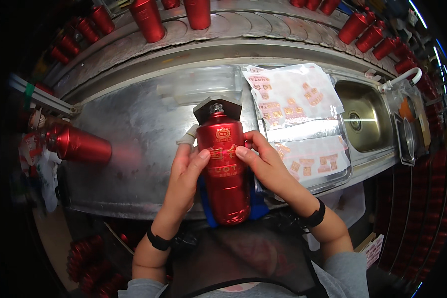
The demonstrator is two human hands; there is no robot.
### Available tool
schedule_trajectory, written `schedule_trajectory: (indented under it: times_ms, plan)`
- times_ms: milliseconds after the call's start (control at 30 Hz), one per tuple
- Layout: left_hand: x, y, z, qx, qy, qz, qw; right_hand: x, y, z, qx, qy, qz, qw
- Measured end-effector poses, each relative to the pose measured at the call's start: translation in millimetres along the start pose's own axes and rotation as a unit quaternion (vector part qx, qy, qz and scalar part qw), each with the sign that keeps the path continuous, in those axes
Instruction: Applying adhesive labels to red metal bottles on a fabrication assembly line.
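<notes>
A glossy red bottle (pixel 227 186) with gold lettering and an emblem lies in front of me, its neck pointing away. My left hand (pixel 187 166) grips its left side, thumb pressed on the gold lettering; a pale wrap covers one fingertip. From the right, my right hand (pixel 264 161) closes on the same bottle, its thumb also on the lettering. The fingers beneath are partly hidden. Behind the bottle's neck stands a dark angular holder (pixel 236 110), and blue material (pixel 260 208) shows under its base.
Sheets of gold-and-red decals (pixel 293 94) lie right of the bottle, beside a metal sink (pixel 360 116). A clear tray (pixel 203 82) sits behind. Another red bottle (pixel 84 146) lies at left. Several red bottles stand on a conveyor (pixel 228 30) along the back.
</notes>
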State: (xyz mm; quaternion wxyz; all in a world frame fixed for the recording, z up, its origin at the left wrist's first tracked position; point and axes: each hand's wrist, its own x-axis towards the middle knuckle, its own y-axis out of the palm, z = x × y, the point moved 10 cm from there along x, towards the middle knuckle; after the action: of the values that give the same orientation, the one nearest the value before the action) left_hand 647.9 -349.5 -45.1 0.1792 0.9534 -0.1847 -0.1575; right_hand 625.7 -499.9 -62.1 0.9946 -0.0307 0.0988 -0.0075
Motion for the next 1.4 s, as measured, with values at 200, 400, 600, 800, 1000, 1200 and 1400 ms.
schedule_trajectory:
  times_ms: [200,400,600,800,1000,1200,1400]
  plan:
    - [1,5,0,-0.018,0.007,0.005,1.0,2,5,6,-0.042,0.005,-0.01,0.999]
    - [0,-2,5,-0.003,-0.013,0.029,0.999,5,2,-5,0.021,0.026,0.008,0.999]
    - [0,-12,9,-0.033,-0.032,0.01,0.999,1,8,17,-0.032,-0.001,-0.023,0.999]
    - [0,-2,5,-0.019,-0.008,0.022,1.0,0,8,28,-0.103,-0.004,-0.044,0.994]
    - [1,-5,7,-0.004,0.014,0.015,1.0,2,5,17,-0.054,0.004,-0.008,0.998]
    - [-11,3,10,0.072,-0.005,0.038,0.997,-19,10,-13,0.121,0.027,0.049,0.991]
    - [-11,-1,15,0.077,-0.029,0.041,0.996,-19,8,-15,0.125,-0.006,0.074,0.989]
